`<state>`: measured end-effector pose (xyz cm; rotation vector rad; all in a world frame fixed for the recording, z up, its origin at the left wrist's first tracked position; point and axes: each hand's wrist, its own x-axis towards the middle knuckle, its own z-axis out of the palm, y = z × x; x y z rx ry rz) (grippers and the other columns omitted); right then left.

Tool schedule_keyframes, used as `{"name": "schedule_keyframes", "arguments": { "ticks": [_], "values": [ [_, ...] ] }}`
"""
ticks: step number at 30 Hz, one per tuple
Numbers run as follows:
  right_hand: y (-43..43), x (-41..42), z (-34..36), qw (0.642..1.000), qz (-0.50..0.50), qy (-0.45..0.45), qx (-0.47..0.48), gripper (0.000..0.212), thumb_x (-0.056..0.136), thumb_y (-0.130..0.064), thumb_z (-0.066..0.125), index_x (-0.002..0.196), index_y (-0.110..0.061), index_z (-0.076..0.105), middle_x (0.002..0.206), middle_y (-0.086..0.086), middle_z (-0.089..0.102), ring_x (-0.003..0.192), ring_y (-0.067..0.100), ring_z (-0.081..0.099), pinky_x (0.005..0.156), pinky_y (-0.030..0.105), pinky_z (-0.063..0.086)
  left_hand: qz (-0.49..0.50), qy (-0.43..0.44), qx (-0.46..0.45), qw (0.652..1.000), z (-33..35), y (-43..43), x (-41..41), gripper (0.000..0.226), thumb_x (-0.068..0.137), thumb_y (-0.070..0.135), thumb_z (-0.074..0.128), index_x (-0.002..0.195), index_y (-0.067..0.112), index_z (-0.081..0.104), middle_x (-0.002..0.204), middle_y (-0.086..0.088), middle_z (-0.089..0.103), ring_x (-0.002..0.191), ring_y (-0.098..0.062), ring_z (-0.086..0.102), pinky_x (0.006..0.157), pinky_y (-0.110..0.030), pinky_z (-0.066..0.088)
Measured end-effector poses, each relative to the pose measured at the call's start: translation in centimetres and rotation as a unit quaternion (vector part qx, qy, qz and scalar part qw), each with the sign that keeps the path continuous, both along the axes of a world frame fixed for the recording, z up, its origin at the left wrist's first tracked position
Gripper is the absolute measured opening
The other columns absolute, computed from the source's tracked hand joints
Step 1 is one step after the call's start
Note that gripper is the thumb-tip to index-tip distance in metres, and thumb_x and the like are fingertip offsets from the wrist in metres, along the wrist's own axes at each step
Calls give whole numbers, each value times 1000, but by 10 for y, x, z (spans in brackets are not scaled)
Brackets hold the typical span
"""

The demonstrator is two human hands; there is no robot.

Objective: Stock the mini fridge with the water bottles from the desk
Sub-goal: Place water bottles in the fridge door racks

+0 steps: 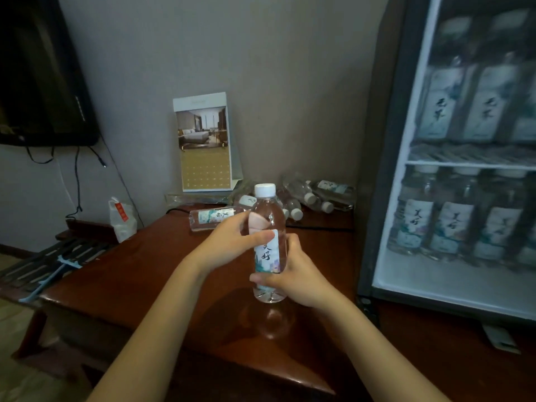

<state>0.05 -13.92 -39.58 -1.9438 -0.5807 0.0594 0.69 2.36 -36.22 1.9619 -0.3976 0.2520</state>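
Note:
I hold a clear water bottle (268, 250) with a white cap upright above the dark red desk (130, 274). My left hand (232, 239) grips its upper body from the left. My right hand (293, 274) wraps the lower label from the right. Behind it, one bottle (213, 217) lies on its side, and several more bottles (313, 195) lie in a heap against the wall. The mini fridge (385, 169) stands on the right with its glass door shut; labelled bottles (452, 224) fill both shelves inside.
A desk calendar (204, 143) stands against the wall behind the heap. A small white bag (121, 219) sits at the desk's left edge, with a slatted rack (46, 259) lower left. A dark television (40, 74) hangs upper left, cables dangling.

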Motion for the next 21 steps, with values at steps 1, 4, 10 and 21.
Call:
{"name": "schedule_keyframes", "arguments": {
  "ticks": [1,4,10,21],
  "values": [
    [-12,-8,5,1000,-12,-7,7,70,65,-33,83,114,-26,34,104,-13,57,99,7,60,88,36,53,-8,-8,-1,1000,4,-12,-2,39,64,48,78,94,27,63,88,12,70,84,1,65,72,-19,48],
    [-48,-32,18,998,-47,-36,19,63,70,-41,78,114,-25,35,106,-12,58,95,3,61,82,29,54,-46,-33,-9,998,18,-51,-11,51,67,65,67,94,22,63,89,10,69,86,-4,64,76,-23,50],
    [-131,-85,40,986,-111,-122,36,51,81,-35,69,114,-30,31,110,-16,49,99,-7,55,85,20,49,-149,-84,-33,985,44,-145,-40,51,62,61,61,94,20,62,88,9,68,84,-5,64,75,-23,51],
    [-292,-207,71,903,-357,-238,36,61,78,-20,73,122,-30,32,100,-17,60,82,-1,64,69,14,51,-431,-132,-71,890,83,-333,-118,67,64,52,75,122,28,51,114,8,65,109,-10,62,89,-29,51]
  ]
}}
